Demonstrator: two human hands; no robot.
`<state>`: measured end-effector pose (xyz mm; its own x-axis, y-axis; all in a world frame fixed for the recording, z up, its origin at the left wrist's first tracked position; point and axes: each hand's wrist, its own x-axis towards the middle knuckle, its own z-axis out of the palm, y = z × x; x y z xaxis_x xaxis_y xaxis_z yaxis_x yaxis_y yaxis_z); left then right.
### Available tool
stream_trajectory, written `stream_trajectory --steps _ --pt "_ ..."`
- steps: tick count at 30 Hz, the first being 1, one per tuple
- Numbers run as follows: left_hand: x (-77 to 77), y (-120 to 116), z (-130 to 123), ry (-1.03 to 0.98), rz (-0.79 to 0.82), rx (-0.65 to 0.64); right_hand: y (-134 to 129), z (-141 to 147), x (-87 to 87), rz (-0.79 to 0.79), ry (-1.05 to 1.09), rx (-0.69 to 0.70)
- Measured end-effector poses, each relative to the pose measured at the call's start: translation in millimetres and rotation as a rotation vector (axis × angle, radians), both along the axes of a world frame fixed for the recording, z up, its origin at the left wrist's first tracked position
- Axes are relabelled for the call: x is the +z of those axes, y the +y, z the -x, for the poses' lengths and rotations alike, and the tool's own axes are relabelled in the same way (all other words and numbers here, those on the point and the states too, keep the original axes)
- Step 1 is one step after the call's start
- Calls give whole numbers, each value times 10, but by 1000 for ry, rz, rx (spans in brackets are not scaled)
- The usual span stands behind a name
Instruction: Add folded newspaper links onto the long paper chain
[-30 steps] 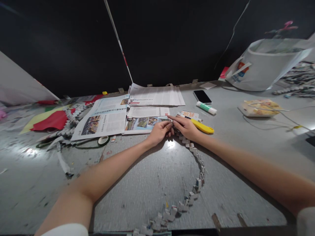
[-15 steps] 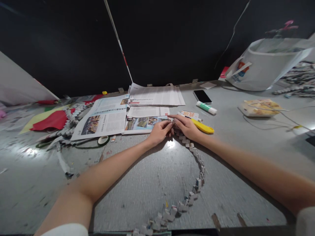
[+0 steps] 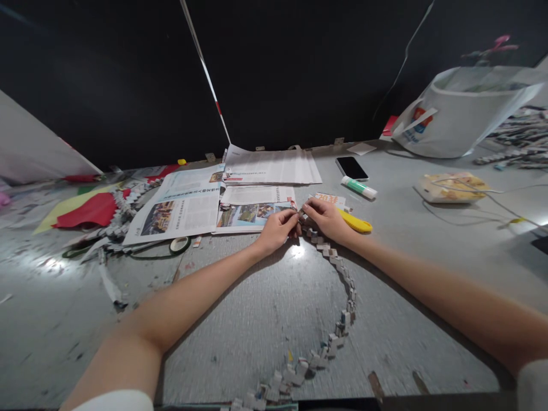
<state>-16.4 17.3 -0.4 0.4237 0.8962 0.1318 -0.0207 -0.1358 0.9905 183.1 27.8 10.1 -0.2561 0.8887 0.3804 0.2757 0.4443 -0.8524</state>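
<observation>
A zigzag chain of folded paper [image 3: 345, 319] curves over the grey table from its front edge up to my hands. Its upper end lies between my left hand [image 3: 278, 229] and my right hand [image 3: 326, 220], which almost touch. Both hands are closed, thumbs and fingertips pinching the chain's end. A small reddish paper tip sticks up between them. Right beside my right hand lies a yellow utility knife [image 3: 356, 221], partly covered by it. Behind my left hand a colour-printed newspaper page [image 3: 250, 214] lies flat. My lower fingers are partly hidden.
Newspapers [image 3: 269, 168] are stacked at the back. A glue stick [image 3: 358, 187], a phone [image 3: 351, 168] and a soft tissue pack [image 3: 451, 188] with a cable lie right, before a white bag [image 3: 466, 114]. Left are red paper [image 3: 92, 211], a tape roll [image 3: 180, 245] and paper strips.
My right hand's fingers have drawn back and curled in, from stretched over the chain's end to a pinch on it. My left hand has stayed almost in place.
</observation>
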Motion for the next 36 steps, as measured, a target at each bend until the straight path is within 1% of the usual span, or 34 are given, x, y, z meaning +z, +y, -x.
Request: stream_trajectory --steps 6,11,14,19,22,29,33,36 --pt "-1 3 -3 0 5 -7 12 13 -46 -66 -8 -65" --pt "2 -3 1 13 1 10 4 -8 -27 -62 20 -49" --pt "3 3 1 15 1 17 6 -25 -24 -5 79 -27" --pt "-2 4 -3 18 -5 18 -8 -28 -36 169 182 32" --pt "-5 -1 -7 23 -4 24 -20 -33 -32 221 221 58" --pt "28 -5 -17 1 37 12 -19 -67 -49 172 155 88" --pt "52 -15 -11 -2 35 32 -41 -56 -26 178 111 130" --pt "57 -22 -6 -10 34 52 -47 -33 -8 148 104 155"
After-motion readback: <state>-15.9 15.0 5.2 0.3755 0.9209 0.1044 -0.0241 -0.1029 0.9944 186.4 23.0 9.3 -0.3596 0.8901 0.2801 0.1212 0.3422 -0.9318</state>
